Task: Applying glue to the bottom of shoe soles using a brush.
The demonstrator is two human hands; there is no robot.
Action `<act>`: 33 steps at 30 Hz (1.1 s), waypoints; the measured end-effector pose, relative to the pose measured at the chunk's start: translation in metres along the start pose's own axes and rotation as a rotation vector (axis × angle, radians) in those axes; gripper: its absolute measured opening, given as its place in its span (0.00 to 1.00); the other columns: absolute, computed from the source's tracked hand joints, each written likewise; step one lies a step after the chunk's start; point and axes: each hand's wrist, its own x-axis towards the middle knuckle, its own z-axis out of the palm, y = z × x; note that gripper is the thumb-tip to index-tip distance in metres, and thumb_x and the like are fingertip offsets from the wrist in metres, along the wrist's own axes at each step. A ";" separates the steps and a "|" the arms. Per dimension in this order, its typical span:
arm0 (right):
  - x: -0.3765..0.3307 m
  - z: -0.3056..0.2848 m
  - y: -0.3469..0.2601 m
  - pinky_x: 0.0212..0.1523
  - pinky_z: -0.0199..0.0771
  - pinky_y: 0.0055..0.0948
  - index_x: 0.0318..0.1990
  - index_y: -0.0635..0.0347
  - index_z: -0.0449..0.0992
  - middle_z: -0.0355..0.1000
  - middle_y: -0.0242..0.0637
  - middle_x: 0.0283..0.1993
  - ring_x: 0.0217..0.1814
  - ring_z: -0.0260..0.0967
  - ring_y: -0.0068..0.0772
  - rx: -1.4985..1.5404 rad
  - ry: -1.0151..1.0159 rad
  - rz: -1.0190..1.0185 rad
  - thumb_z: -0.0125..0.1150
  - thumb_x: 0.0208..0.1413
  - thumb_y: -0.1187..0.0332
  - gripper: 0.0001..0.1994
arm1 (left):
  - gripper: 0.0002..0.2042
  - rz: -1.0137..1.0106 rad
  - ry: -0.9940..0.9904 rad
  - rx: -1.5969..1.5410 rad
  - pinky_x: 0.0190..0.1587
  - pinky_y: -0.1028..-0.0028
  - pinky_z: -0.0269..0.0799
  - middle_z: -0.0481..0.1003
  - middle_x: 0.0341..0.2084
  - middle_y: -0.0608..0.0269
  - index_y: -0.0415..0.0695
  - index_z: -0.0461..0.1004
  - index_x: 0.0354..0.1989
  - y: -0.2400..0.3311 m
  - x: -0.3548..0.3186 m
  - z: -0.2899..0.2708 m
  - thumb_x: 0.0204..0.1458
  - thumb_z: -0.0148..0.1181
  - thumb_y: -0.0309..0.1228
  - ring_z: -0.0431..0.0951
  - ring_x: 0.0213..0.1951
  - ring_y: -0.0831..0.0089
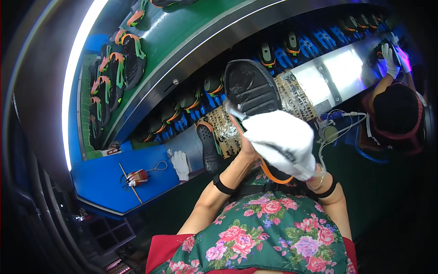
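Across the top of the frame a green belt [196,29] is edged by a curved metal rail, with dark shoes [132,59] gathered on it at upper left. The lower centre is filled by a floral apron [278,242]. Below the rail, a metal ledge [337,73], partly covered with printed brown tape, is backed by shoes on blue supports. At left, a blue tabletop [100,185] is seen. At far right, a co-worker [396,109] is seen from above, with white-gloved hands.

The black shoe [251,86] is held at centre, sole toward the camera, its orange strap showing lower down. It is gripped along its left edge by the bare left hand [246,150], the fingers partly hidden. Its middle is covered by the white-gloved right hand [283,137]; how far those fingers are closed cannot be told. A blurred grey tip [234,111] shows beside the glove. Left of centre, another shoe [207,146] lies near a loose white glove [180,165]; farther left, a small red container [137,178] is crossed by a stick [130,182].
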 end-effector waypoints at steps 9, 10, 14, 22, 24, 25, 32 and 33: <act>-0.015 0.006 0.011 0.53 0.81 0.39 0.45 0.61 0.86 0.84 0.45 0.47 0.49 0.83 0.46 -0.109 -0.020 -0.048 0.72 0.49 0.77 0.14 | 0.59 -0.135 -0.270 -0.869 0.64 0.53 0.74 0.77 0.58 0.49 0.38 0.69 0.67 0.013 0.012 0.001 0.50 0.28 0.85 0.80 0.57 0.53; -0.013 -0.001 0.011 0.53 0.81 0.39 0.45 0.61 0.86 0.84 0.45 0.47 0.49 0.83 0.46 -0.109 -0.021 -0.040 0.72 0.49 0.77 0.14 | 0.61 -0.131 -0.012 -0.076 0.65 0.52 0.73 0.77 0.59 0.48 0.37 0.68 0.69 0.012 0.000 -0.006 0.49 0.29 0.86 0.79 0.59 0.52; -0.015 -0.010 0.023 0.53 0.81 0.39 0.48 0.60 0.86 0.84 0.44 0.48 0.50 0.83 0.46 0.116 -0.016 -0.006 0.70 0.52 0.76 0.15 | 0.62 -0.219 -0.205 -0.838 0.65 0.51 0.73 0.75 0.60 0.48 0.40 0.64 0.72 0.012 0.009 -0.017 0.46 0.30 0.87 0.78 0.60 0.52; -0.030 -0.009 0.007 0.67 0.74 0.47 0.45 0.58 0.87 0.84 0.42 0.48 0.51 0.83 0.44 0.256 -0.102 0.141 0.72 0.50 0.79 0.13 | 0.66 -0.187 -0.394 -0.773 0.62 0.50 0.75 0.75 0.54 0.44 0.41 0.64 0.69 0.029 0.018 0.001 0.37 0.34 0.91 0.78 0.55 0.51; -0.033 -0.011 0.014 0.60 0.79 0.44 0.46 0.59 0.87 0.84 0.43 0.48 0.51 0.82 0.45 0.121 -0.062 0.047 0.72 0.51 0.79 0.14 | 0.65 -0.318 -0.085 -0.781 0.53 0.53 0.81 0.78 0.47 0.44 0.41 0.68 0.65 0.043 0.008 0.014 0.36 0.33 0.92 0.83 0.47 0.53; -0.038 -0.009 0.015 0.60 0.79 0.43 0.48 0.59 0.86 0.83 0.43 0.50 0.52 0.82 0.45 0.055 -0.107 0.036 0.72 0.51 0.79 0.16 | 0.63 -0.260 -0.159 -0.760 0.54 0.53 0.81 0.76 0.48 0.46 0.37 0.67 0.64 0.047 0.010 0.016 0.38 0.40 0.89 0.81 0.50 0.54; -0.049 -0.008 0.017 0.55 0.81 0.41 0.51 0.57 0.85 0.83 0.41 0.52 0.55 0.81 0.46 0.326 -0.155 0.166 0.70 0.56 0.74 0.14 | 0.64 -0.232 -0.421 -0.843 0.60 0.49 0.77 0.76 0.53 0.44 0.34 0.65 0.64 0.045 0.014 0.001 0.36 0.49 0.88 0.78 0.58 0.50; -0.052 -0.008 0.025 0.53 0.82 0.39 0.49 0.56 0.86 0.84 0.40 0.51 0.52 0.82 0.44 0.202 -0.115 0.059 0.71 0.55 0.75 0.13 | 0.65 -0.251 -0.419 -0.830 0.59 0.49 0.78 0.77 0.50 0.43 0.33 0.66 0.62 0.049 0.016 0.002 0.34 0.49 0.89 0.79 0.56 0.49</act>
